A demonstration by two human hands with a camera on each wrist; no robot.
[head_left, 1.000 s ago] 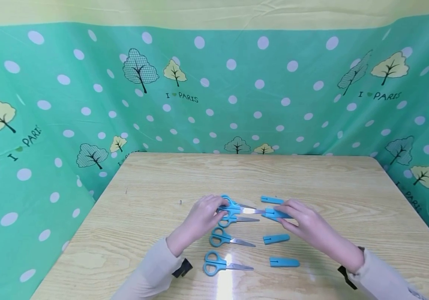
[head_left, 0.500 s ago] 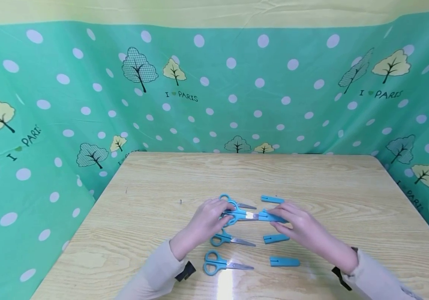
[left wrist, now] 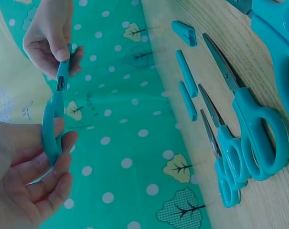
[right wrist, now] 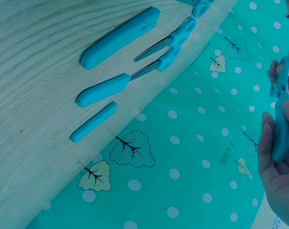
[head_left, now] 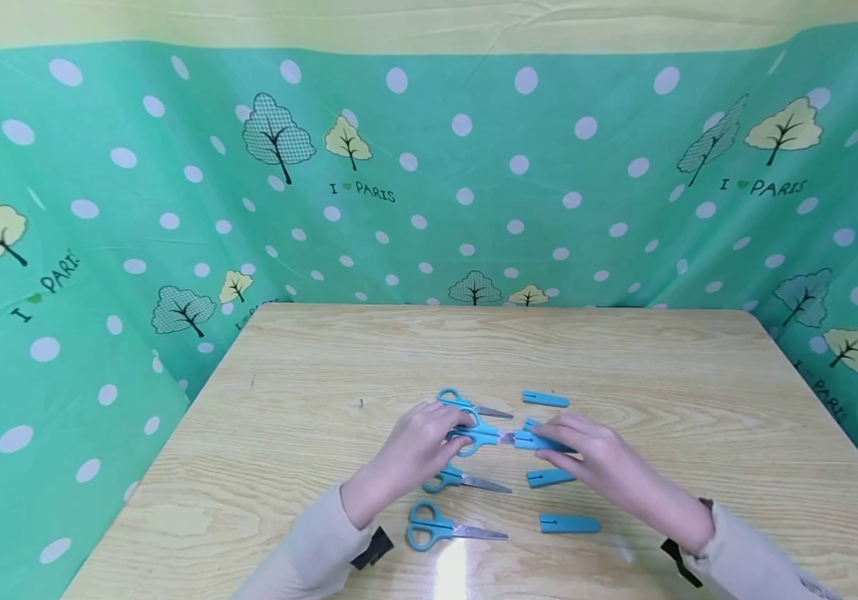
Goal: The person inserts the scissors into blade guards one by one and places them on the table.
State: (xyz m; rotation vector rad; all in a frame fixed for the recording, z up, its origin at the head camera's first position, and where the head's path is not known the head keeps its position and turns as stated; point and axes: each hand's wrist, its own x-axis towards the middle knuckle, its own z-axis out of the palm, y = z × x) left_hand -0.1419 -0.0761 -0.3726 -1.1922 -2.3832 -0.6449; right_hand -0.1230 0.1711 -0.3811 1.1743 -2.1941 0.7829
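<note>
My left hand (head_left: 416, 446) grips the blue handles of a pair of scissors (head_left: 483, 434). With thumb and fingers, my right hand (head_left: 600, 457) holds a blue blade cover (head_left: 528, 441). Most of the blades are inside the cover; a short strip of metal shows between it and the handles. Both are held up off the table, as the left wrist view shows, where the scissors (left wrist: 50, 125) and cover (left wrist: 63, 74) line up edge-on. In the right wrist view the fingers wrap the cover (right wrist: 281, 129) from below.
On the wooden table (head_left: 309, 358) lie several more blue scissors, among them a back pair (head_left: 450, 396) and a front pair (head_left: 429, 525), blades pointing right. Matching loose covers, including a far cover (head_left: 545, 399) and a near cover (head_left: 570, 523), lie to their right. A green dotted curtain (head_left: 466, 200) surrounds the table.
The blades have slid from the cover's mouth to deep inside it. The two hands have come closer together, and the held scissors have shifted slightly right and toward me.
</note>
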